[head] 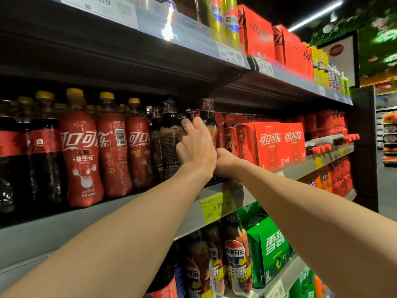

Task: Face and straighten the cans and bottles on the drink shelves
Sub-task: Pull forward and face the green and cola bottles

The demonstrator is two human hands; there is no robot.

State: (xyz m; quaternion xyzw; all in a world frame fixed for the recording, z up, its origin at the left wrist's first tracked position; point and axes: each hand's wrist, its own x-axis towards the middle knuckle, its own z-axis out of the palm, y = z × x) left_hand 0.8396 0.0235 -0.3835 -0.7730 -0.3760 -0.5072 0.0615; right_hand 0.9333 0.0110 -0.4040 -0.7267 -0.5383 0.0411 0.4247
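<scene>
Left hand (196,145) wrapped round a dark cola bottle (169,134) on the middle shelf (217,194); right hand (223,162) tucked behind it near the clear-capped bottle (208,117), grip hidden (cannot tell if closed). To the left, yellow-capped red bottles (81,147), one barcode-out; to the right, red can packs (277,143). Best turned upright, label forward, flush with the shelf lip.
</scene>
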